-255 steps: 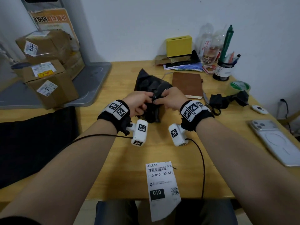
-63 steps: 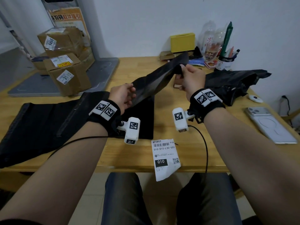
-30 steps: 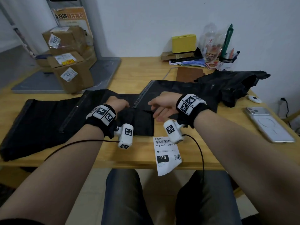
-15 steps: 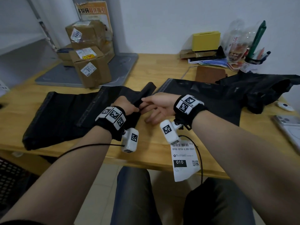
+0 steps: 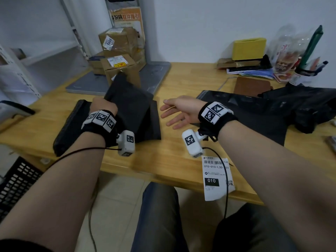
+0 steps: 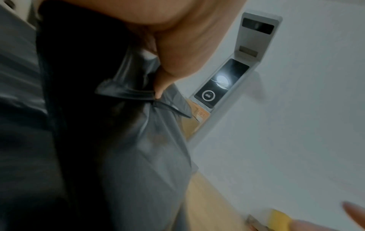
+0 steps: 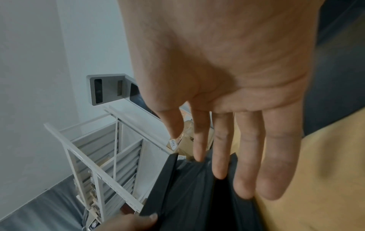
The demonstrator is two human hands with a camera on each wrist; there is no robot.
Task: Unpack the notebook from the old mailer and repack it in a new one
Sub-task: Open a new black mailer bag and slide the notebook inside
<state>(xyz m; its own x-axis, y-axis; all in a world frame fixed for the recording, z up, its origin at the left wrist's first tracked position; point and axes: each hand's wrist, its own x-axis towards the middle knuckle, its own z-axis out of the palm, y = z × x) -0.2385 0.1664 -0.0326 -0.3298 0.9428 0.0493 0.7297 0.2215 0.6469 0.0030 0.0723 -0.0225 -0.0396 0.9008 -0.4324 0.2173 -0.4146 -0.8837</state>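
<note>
black mailers (image 5: 131, 110), brown notebook (image 5: 251, 86), yellow box (image 5: 249, 49)

We are in a parcel-handling office: labelled cardboard boxes (image 5: 121, 51) stacked far left on the wooden counter (image 5: 181, 157), a shipping label (image 5: 217, 177) near us, a pen cup (image 5: 305, 73) far right.

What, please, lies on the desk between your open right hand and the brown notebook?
In the head view, a flat black mailer lies between the right hand and the notebook, its far edge reaching the notebook.
</note>
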